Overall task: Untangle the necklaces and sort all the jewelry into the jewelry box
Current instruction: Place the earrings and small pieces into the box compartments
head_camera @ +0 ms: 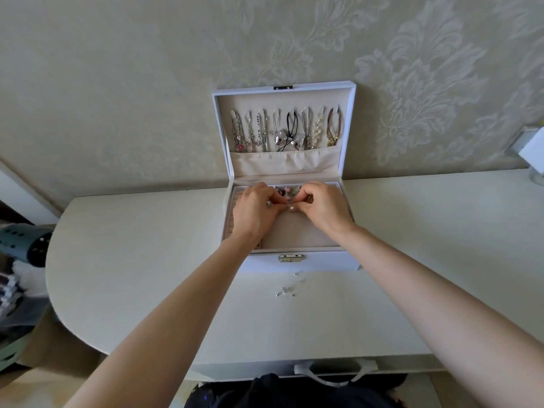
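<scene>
A pale rounded table (123, 260) stands against damask-patterned wallpaper (412, 83), with a grey-blue dotted object (28, 242) off its left end, a glass jar (537, 178) far right, and white ribbon handles (335, 370) at its near edge.

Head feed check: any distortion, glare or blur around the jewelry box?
Head view: wide-angle distortion bows the table edge; light soft and even, no glare; the small piece pinched by left hand and right hand over the jewelry box is too blurred to identify.

white jewelry box (323, 262) with beige lining on a cream table (147, 245), against pale wallpaper (117, 83) patterned with damask leaves.
</scene>
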A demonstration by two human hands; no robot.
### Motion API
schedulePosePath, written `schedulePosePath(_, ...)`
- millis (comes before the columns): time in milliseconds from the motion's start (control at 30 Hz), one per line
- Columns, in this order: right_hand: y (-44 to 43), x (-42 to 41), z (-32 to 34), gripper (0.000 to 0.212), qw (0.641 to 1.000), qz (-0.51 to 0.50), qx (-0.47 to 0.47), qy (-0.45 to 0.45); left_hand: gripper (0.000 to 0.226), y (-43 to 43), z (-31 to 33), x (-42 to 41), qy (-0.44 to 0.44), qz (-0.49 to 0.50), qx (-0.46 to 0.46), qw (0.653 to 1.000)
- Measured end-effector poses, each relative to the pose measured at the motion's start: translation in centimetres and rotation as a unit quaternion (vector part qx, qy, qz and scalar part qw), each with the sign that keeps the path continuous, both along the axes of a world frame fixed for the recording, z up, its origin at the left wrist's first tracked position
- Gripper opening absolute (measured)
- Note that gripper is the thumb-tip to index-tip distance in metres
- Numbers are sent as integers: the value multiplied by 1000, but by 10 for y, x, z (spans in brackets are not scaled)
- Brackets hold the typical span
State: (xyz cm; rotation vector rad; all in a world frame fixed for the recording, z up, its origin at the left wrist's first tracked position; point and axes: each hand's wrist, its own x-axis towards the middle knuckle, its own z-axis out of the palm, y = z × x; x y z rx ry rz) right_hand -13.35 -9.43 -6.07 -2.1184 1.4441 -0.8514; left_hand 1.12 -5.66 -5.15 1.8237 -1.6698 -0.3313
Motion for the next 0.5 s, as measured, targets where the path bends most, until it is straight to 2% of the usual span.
schedulePosePath(233,0,-1,0,7,1000,0,5,-7,7,2,-3,-2,-43,-1,-47,998)
schedulePosePath(500,5,-1,4,5,1000,6,6,-1,9,3,-2,0,-20,-1,-22,1000)
